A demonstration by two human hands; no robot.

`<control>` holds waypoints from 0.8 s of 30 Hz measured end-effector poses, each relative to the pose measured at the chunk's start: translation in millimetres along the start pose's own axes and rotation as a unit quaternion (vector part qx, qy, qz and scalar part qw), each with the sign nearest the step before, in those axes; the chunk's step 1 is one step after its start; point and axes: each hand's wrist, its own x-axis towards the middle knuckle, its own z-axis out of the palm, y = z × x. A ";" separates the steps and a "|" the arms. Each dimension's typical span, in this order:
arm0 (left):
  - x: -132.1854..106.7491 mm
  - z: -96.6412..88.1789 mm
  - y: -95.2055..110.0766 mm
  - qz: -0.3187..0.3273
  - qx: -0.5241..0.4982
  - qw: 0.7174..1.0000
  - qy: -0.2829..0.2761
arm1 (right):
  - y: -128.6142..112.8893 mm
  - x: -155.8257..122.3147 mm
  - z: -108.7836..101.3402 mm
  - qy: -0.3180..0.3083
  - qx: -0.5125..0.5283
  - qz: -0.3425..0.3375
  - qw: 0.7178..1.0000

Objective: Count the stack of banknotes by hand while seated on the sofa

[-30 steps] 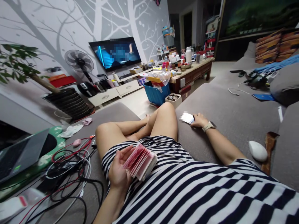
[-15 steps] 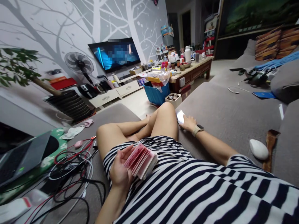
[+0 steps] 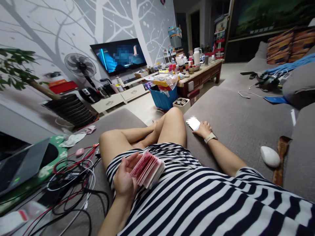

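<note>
A fanned pink paper stack [image 3: 147, 169] sits over the striped clothing [image 3: 197, 186], paler toward three o'clock, its print too small to read. Its sheet edges slant from one o'clock to seven. At its nine o'clock the left hand [image 3: 125, 177] cups that end, fingers curled about it. Toward two o'clock, the right hand [image 3: 203, 129] grips a bright-screened phone [image 3: 195, 124] by its near end, pointing to ten over the grey sofa [image 3: 236, 118].
</note>
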 end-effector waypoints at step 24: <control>-4.0 2.3 0.2 0.001 0.013 1.000 0.011 | 1.4 16.6 -11.4 -0.066 0.160 0.030 0.985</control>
